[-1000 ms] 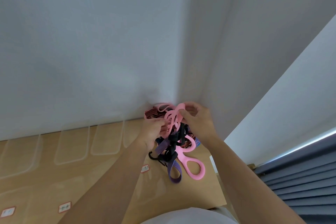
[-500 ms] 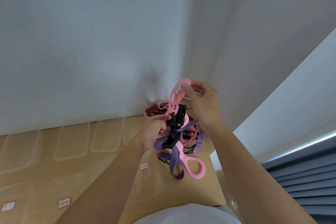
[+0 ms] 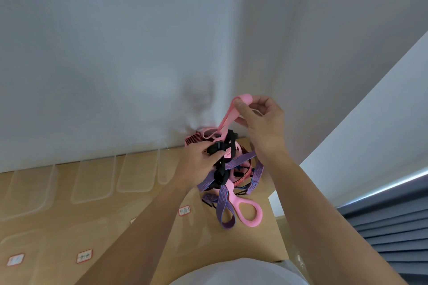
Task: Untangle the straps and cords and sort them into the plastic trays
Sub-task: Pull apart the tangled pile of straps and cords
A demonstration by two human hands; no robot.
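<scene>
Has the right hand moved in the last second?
Yes. The right hand has risen from level with the table's back edge to well above it, drawing the pink band upward.

The wooden tabletop (image 3: 268, 238) bears clear plastic trays (image 3: 136, 173) along the wall (image 3: 115, 76). Red-edged labels (image 3: 84, 256) lie in front of them.

Plain room, white walls (image 3: 115, 53), wooden table (image 3: 231, 243), clear trays (image 3: 136, 173), grey blinds (image 3: 391, 229)

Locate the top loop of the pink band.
Head view, right of centre: the top loop of the pink band is pinched in the right hand, high before the wall corner, above the tangle the left hand grips.
</scene>
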